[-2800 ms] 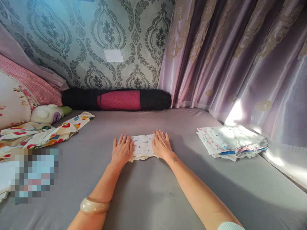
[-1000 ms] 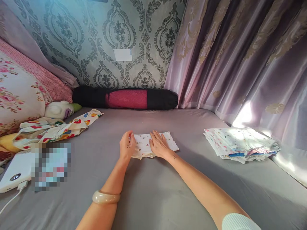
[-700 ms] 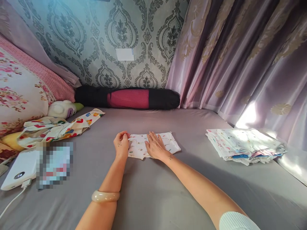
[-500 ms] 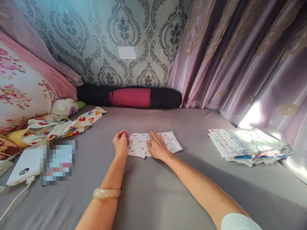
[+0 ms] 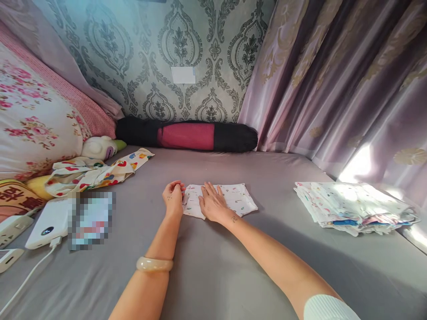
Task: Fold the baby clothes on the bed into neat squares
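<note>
A small white piece of baby clothing (image 5: 238,200) with tiny coloured prints lies folded flat on the grey bed sheet. My left hand (image 5: 173,198) is closed at its left edge, fingers curled in and seemingly pinching the fabric there. Flat on the cloth's middle rests my right hand (image 5: 212,202), fingers stretched out and palm down. Part of the garment is hidden beneath it.
At the right sits a stack of folded printed clothes (image 5: 353,204). A white power bank (image 5: 50,222) with a cable, a blurred-out item (image 5: 91,220) and a colourful printed cloth (image 5: 96,175) lie left. Along the wall stretches a black-and-red roll bag (image 5: 187,135).
My right hand has slid left across the garment, closer to my left hand. My left hand stays at the left edge. The camera view has shifted slightly left.
</note>
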A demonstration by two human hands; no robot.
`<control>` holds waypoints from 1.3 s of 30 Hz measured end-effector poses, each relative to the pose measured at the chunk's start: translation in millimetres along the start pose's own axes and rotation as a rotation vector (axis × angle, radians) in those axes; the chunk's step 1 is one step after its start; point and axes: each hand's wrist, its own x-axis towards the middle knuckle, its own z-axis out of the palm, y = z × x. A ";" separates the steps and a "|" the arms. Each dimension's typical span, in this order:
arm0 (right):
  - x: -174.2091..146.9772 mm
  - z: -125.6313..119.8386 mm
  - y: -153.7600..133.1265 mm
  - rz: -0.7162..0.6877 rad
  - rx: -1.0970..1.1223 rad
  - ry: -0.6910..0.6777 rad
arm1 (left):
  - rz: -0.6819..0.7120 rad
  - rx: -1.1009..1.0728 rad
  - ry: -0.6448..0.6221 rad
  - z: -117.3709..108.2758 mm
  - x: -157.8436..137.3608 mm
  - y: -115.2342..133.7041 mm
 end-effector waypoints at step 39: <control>20.9 21.2 -41.2 0.002 0.031 -0.025 | -0.001 0.008 0.013 -3.9 7.2 0.7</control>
